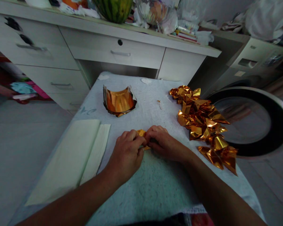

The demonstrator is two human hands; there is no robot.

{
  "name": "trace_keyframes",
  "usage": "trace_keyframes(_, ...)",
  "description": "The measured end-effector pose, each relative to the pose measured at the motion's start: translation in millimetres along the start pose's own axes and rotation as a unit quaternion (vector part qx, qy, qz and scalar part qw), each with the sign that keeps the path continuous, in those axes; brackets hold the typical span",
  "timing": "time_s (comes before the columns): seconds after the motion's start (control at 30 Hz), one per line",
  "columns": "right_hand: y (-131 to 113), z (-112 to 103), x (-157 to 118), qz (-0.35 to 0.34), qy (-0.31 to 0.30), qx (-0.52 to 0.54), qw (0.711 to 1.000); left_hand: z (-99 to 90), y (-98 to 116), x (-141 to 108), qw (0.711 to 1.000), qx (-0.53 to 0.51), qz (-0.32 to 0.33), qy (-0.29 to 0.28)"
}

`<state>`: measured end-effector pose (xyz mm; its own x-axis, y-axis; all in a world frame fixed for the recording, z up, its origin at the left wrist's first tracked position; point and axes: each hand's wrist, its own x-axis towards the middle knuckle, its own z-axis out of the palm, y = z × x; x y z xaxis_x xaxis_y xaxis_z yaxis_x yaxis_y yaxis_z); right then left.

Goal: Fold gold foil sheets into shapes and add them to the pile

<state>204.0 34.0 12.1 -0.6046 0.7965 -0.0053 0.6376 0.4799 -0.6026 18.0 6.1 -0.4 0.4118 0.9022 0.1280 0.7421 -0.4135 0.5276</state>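
Note:
My left hand (129, 149) and my right hand (161, 141) meet over the middle of a cloth-covered table (151, 182). Both are closed on one small piece of gold foil paper (141, 133), mostly covered by my fingers. Beyond them stands a curved stack of gold foil sheets (119, 101). To the right lies a long heap of folded gold foil pieces (202, 116). Left of my left hand rest stacks of pale paper sheets (68, 157).
A white desk with drawers (120, 47) stands behind the table, bearing a watermelon (113, 9) and plastic bags. On the right, a washing machine's round door (245, 121) hangs open close to the table edge. A tiny scrap (158, 103) lies on the cloth.

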Motion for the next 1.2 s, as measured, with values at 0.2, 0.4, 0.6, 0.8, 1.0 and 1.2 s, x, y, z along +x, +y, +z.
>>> trace_keyframes(0.2,0,1,0,0.002,0.005,0.002,1.0,-1.9,2,-6,0.998,0.037,0.046,-0.023)
trace_keyframes(0.4,0,1,0,-0.007,0.005,-0.002,1.0,-1.1,2,-10,0.993,0.068,0.087,-0.046)
trace_keyframes(0.6,-2,1,-1,-0.019,0.009,-0.015,1.0,-0.4,4,-12,0.986,0.122,0.096,-0.057)
trace_keyframes(0.8,-4,3,-2,-0.011,0.013,-0.034,0.999,1.2,4,-12,0.984,0.134,0.092,-0.07)
trace_keyframes(1.0,-4,5,-1,-0.008,0.015,-0.036,0.999,1.0,-2,-15,0.992,0.07,0.08,-0.075)
trace_keyframes(1.2,-6,7,-2,0.0,0.021,-0.056,0.998,7.1,-9,-17,0.996,0.026,0.068,-0.045)
